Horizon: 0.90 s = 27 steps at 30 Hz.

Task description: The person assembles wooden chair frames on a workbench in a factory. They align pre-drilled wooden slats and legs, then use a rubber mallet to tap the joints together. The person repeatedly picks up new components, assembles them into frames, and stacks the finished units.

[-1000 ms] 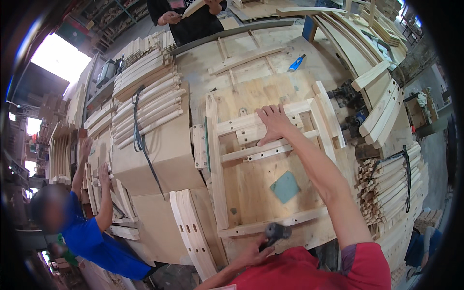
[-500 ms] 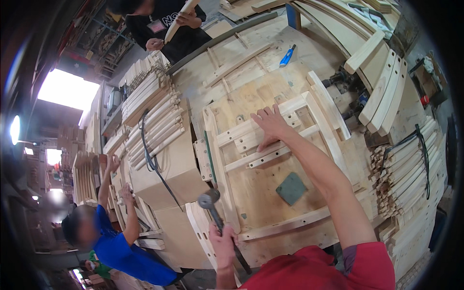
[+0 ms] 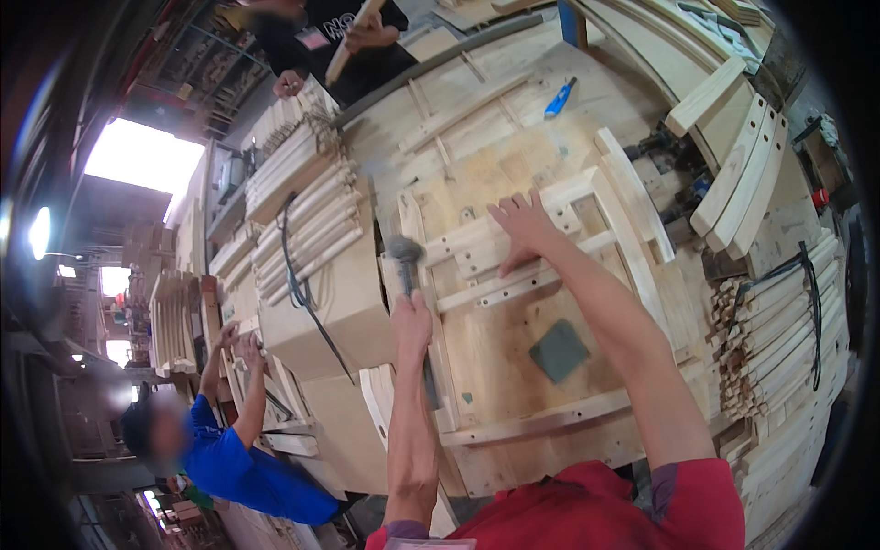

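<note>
My left hand (image 3: 412,325) is wrapped round the handle of a hammer (image 3: 404,247) with a dark, rounded head. The head is over the left side rail of a pale wooden frame (image 3: 541,423), which lies flat on a plywood board; I cannot tell whether it touches the rail. With fingers spread, my right hand (image 3: 526,229) rests on a drilled wooden crosspiece (image 3: 472,264) inside the frame. Its thumb reaches toward a narrower rail (image 3: 513,291) with a row of holes. A dark green square pad (image 3: 559,350) lies on the plywood within the frame.
A blue utility knife (image 3: 559,98) lies farther back on the bench. Bundled wooden sticks (image 3: 316,225) are stacked at left, more (image 3: 775,321) at right. Curved drilled slats (image 3: 747,179) lean at the right. A co-worker in blue (image 3: 247,467) works at left, another in black (image 3: 353,55) across the bench.
My left hand has raised the hammer up and away from me, from beside the frame's near left corner to over its left rail. My right hand stays on the crosspiece.
</note>
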Motion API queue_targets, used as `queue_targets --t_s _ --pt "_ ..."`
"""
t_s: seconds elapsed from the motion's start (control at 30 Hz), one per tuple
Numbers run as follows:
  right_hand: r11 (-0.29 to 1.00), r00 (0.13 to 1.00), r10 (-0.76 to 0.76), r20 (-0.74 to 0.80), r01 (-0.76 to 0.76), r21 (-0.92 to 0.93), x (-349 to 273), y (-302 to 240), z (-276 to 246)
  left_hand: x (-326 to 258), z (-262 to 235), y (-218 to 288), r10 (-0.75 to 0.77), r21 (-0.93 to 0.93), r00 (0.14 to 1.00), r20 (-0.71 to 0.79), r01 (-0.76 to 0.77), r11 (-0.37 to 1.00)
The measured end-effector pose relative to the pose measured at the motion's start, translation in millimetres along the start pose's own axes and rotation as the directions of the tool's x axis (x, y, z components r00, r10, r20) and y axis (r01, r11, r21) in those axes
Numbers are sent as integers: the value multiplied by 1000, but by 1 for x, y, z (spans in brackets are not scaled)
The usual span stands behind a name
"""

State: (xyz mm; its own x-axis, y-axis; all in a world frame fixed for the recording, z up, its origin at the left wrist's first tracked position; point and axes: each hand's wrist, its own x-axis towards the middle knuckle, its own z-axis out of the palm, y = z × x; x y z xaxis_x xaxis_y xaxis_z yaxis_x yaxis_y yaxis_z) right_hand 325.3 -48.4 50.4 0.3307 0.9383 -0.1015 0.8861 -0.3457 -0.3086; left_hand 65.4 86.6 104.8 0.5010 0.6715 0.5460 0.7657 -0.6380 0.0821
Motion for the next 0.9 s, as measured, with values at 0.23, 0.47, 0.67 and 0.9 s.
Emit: queue_targets --t_s 0.23,0.47,0.67,0.9 --pt "991 991 137 5 -137 -14 -23 55 16 93 -121 96 -123 -784 992 -35 49 618" --pt "993 993 110 -45 -111 -32 -20 61 23 20 -6 36 -232 -417 867 442 427 802" --pt "998 999 51 -7 -51 41 -27 -1 44 -21 13 26 -249 -269 787 564 460 846" --pt "960 821 265 -506 -274 58 -108 49 22 -15 -79 60 182 -652 640 747 652 387"
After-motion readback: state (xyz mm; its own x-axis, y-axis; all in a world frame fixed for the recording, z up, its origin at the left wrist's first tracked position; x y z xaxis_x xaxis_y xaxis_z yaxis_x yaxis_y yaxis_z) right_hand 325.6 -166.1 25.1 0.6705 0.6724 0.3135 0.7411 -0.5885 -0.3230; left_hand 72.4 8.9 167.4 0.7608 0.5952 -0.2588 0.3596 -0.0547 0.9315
